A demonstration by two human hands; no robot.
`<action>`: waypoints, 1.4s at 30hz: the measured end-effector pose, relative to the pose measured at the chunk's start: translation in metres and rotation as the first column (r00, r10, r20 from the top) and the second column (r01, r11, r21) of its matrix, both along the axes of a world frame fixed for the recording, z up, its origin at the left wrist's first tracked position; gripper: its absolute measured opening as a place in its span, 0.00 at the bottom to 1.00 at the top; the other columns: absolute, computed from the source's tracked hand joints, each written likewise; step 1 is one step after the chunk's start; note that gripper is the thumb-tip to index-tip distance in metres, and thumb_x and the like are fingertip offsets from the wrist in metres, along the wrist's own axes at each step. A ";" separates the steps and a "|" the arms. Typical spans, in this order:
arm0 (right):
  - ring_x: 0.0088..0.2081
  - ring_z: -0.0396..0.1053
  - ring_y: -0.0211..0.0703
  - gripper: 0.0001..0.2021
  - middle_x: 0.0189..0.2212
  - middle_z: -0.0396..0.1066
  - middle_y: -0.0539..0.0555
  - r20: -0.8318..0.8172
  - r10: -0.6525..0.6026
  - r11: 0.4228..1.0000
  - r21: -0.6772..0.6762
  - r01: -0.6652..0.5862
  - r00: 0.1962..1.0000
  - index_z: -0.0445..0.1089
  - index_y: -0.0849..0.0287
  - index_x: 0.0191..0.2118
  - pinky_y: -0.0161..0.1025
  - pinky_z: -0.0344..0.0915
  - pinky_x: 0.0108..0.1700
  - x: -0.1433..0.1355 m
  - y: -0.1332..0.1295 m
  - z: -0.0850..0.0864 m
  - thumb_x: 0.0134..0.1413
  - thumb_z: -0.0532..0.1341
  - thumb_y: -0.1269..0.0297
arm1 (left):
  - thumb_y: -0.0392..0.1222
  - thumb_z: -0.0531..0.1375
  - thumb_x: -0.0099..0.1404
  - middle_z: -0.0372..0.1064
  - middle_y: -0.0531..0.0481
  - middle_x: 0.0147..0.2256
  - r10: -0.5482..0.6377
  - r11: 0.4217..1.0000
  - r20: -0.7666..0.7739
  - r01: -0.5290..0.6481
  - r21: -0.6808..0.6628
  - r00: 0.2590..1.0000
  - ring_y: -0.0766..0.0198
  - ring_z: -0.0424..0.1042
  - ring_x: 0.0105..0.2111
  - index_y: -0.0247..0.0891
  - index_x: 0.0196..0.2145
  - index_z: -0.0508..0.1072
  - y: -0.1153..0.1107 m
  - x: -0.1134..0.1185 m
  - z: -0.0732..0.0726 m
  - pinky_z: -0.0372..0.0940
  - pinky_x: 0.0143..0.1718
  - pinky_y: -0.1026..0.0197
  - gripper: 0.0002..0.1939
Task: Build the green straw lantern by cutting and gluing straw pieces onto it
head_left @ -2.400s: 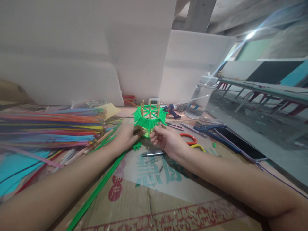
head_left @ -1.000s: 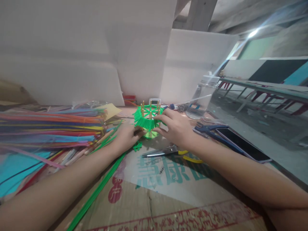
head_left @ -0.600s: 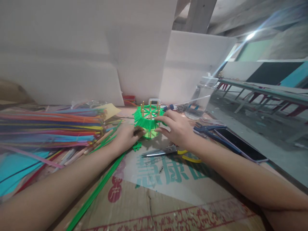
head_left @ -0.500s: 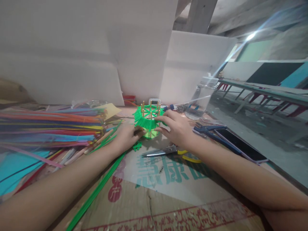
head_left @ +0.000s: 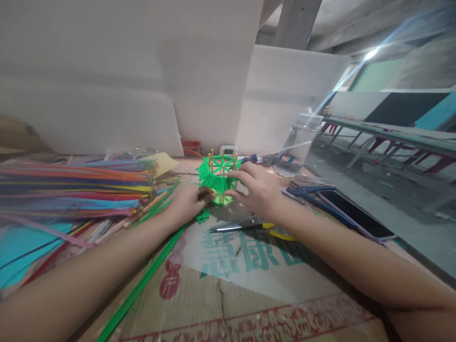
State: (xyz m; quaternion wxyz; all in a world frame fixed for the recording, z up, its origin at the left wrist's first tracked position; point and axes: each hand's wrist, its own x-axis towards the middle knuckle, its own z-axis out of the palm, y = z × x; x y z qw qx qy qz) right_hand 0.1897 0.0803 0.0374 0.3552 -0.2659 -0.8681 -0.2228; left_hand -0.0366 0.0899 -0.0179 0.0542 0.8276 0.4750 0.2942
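Note:
A small round green model [head_left: 218,176] with wooden uprights and a green fringe stands on the cardboard-covered table [head_left: 249,294]. My left hand [head_left: 188,203] grips its lower left side with thumb and fingers. My right hand [head_left: 257,189] covers its right side, fingers curled on the fringe and rim. Scissors [head_left: 235,224] with yellow handles lie just in front of my right wrist. Small green offcuts [head_left: 203,216] lie under my left hand.
A thick stack of coloured strips [head_left: 71,187] fills the left side. A long green strip [head_left: 142,280] runs toward me. A phone [head_left: 354,214] lies at the right, blue pliers [head_left: 302,190] and a clear jar [head_left: 297,149] behind. White boards [head_left: 142,71] back the table.
My right hand has moved from the model's lower front up onto its right side. My left hand has kept its hold. The scissors now show in front.

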 end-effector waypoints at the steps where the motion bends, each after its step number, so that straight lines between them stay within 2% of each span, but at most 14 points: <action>1: 0.37 0.68 0.47 0.18 0.35 0.71 0.59 0.006 -0.003 1.000 -0.003 0.003 1.000 0.73 0.60 0.45 0.42 0.63 0.38 0.000 0.000 0.000 0.61 0.60 0.51 | 0.47 0.55 0.68 0.78 0.48 0.31 -0.003 1.000 0.007 0.003 0.001 1.000 0.59 0.73 0.31 0.39 0.33 0.78 0.000 0.000 0.000 0.61 0.32 0.60 0.15; 6: 0.37 0.67 0.48 0.14 0.36 0.70 0.59 0.026 -0.018 1.000 -0.018 0.018 1.000 0.74 0.60 0.46 0.42 0.62 0.37 0.001 0.001 0.001 0.62 0.61 0.56 | 0.48 0.55 0.68 0.77 0.49 0.29 -0.001 1.000 0.010 0.001 -0.013 1.000 0.59 0.72 0.29 0.39 0.32 0.77 -0.002 0.001 0.001 0.59 0.30 0.60 0.15; 9: 0.36 0.67 0.47 0.15 0.35 0.71 0.58 0.027 -0.015 1.000 0.010 0.014 1.000 0.74 0.61 0.45 0.41 0.61 0.36 0.001 0.001 0.001 0.63 0.60 0.54 | 0.47 0.55 0.68 0.77 0.48 0.28 -0.002 1.000 -0.001 0.002 -0.030 1.000 0.59 0.72 0.28 0.38 0.32 0.77 -0.003 0.001 0.002 0.58 0.29 0.60 0.15; 13: 0.36 0.67 0.46 0.19 0.34 0.72 0.58 0.020 0.038 0.997 0.064 -0.040 0.999 0.73 0.62 0.45 0.40 0.61 0.36 0.006 0.001 0.000 0.63 0.58 0.50 | 0.45 0.56 0.68 0.77 0.47 0.31 -0.013 1.000 -0.004 0.013 -0.007 1.000 0.57 0.73 0.32 0.38 0.33 0.77 -0.002 0.001 0.002 0.61 0.34 0.59 0.12; 19: 0.34 0.64 0.43 0.11 0.32 0.72 0.55 0.070 0.011 0.987 0.159 -0.022 0.998 0.74 0.57 0.38 0.39 0.58 0.36 0.018 0.003 -0.004 0.66 0.57 0.58 | 0.47 0.54 0.69 0.77 0.48 0.30 0.000 1.000 -0.021 0.000 -0.024 1.000 0.58 0.73 0.30 0.39 0.32 0.77 -0.002 0.001 0.002 0.61 0.32 0.60 0.14; 24: 0.34 0.64 0.42 0.09 0.33 0.72 0.54 0.089 0.006 0.980 0.196 -0.023 0.996 0.74 0.57 0.41 0.39 0.57 0.36 0.020 0.004 -0.008 0.66 0.58 0.61 | 0.46 0.55 0.68 0.77 0.47 0.31 -0.003 1.000 -0.015 0.003 -0.010 1.000 0.58 0.72 0.32 0.38 0.33 0.77 -0.004 0.001 0.004 0.60 0.34 0.59 0.13; 29: 0.34 0.65 0.42 0.07 0.33 0.72 0.54 0.051 0.070 0.979 0.189 -0.078 0.996 0.73 0.58 0.44 0.39 0.59 0.36 0.019 0.006 -0.008 0.65 0.59 0.65 | 0.47 0.55 0.68 0.77 0.46 0.31 0.018 1.000 -0.039 -0.019 -0.021 0.999 0.57 0.72 0.32 0.37 0.33 0.77 -0.004 0.001 0.004 0.60 0.33 0.59 0.15; 32: 0.33 0.65 0.41 0.08 0.32 0.71 0.54 0.025 0.107 0.980 0.166 -0.110 0.994 0.74 0.57 0.44 0.38 0.60 0.35 0.019 0.005 -0.005 0.64 0.58 0.69 | 0.46 0.55 0.68 0.77 0.47 0.31 0.014 1.000 -0.033 -0.014 -0.022 0.999 0.58 0.72 0.32 0.37 0.33 0.77 -0.004 0.001 0.003 0.60 0.33 0.59 0.14; 35: 0.33 0.66 0.40 0.07 0.31 0.72 0.54 0.004 0.195 0.973 0.125 -0.194 0.981 0.73 0.59 0.43 0.38 0.62 0.36 0.020 -0.007 -0.005 0.64 0.58 0.70 | 0.47 0.55 0.68 0.77 0.47 0.31 -0.019 1.000 0.011 0.019 -0.024 1.000 0.58 0.73 0.32 0.37 0.33 0.77 -0.003 0.000 0.002 0.61 0.34 0.60 0.15; 38: 0.31 0.67 0.39 0.07 0.29 0.72 0.53 0.128 0.276 0.961 -0.019 -0.276 0.953 0.71 0.62 0.43 0.36 0.61 0.32 0.013 -0.025 -0.012 0.65 0.57 0.68 | 0.47 0.55 0.68 0.78 0.49 0.32 -0.056 0.998 0.081 0.058 -0.022 0.995 0.59 0.73 0.34 0.38 0.33 0.77 0.000 -0.001 -0.001 0.62 0.36 0.61 0.14; 40: 0.30 0.68 0.39 0.09 0.29 0.72 0.53 0.226 0.266 0.959 -0.156 -0.235 0.937 0.70 0.63 0.46 0.36 0.60 0.30 0.004 -0.035 -0.019 0.66 0.55 0.69 | 0.47 0.56 0.67 0.78 0.49 0.33 -0.055 0.998 0.137 0.060 -0.034 0.989 0.59 0.74 0.34 0.37 0.33 0.77 0.001 -0.002 -0.003 0.62 0.36 0.61 0.13; 42: 0.31 0.69 0.40 0.10 0.31 0.73 0.53 0.329 0.225 0.953 -0.269 -0.138 0.917 0.69 0.63 0.48 0.36 0.60 0.29 -0.008 -0.041 -0.025 0.65 0.54 0.72 | 0.47 0.56 0.67 0.78 0.50 0.33 -0.052 0.996 0.189 0.063 -0.055 0.981 0.60 0.74 0.34 0.37 0.33 0.77 0.003 -0.002 -0.004 0.63 0.36 0.62 0.13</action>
